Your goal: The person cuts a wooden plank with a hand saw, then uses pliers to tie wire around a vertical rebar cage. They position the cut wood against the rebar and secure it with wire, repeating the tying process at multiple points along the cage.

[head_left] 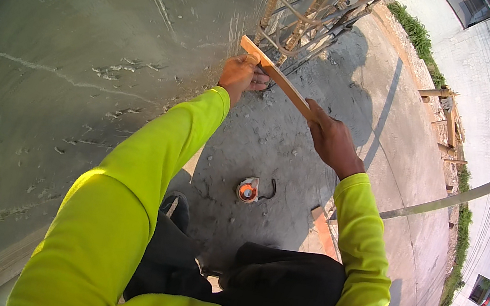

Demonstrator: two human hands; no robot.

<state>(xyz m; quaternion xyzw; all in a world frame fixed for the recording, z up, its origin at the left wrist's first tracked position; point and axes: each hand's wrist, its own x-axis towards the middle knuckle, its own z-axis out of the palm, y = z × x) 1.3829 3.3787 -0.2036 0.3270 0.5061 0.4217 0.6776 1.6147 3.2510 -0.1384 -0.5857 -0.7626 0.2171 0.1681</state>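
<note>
A narrow wooden strip (288,88) slants between my two hands, its far end up against the rebar and the grey wall. My left hand (242,75) grips it near that far end, thumb on top and the other fingers beneath. Around its near end, my right hand (333,137) is closed. Just past the strip rises a cage of rusty rebar (310,15) with bent tie loops. On the concrete below my hands lies an orange and white tape measure (248,190) with a dark wrist strap.
A rough grey cement wall (79,60) fills the left side. Behind my right forearm lies an orange-brown board (325,233). A pale curved strip (458,196) crosses at right. Farther off are a timber frame (449,125), grass (417,36) and a white building (484,76).
</note>
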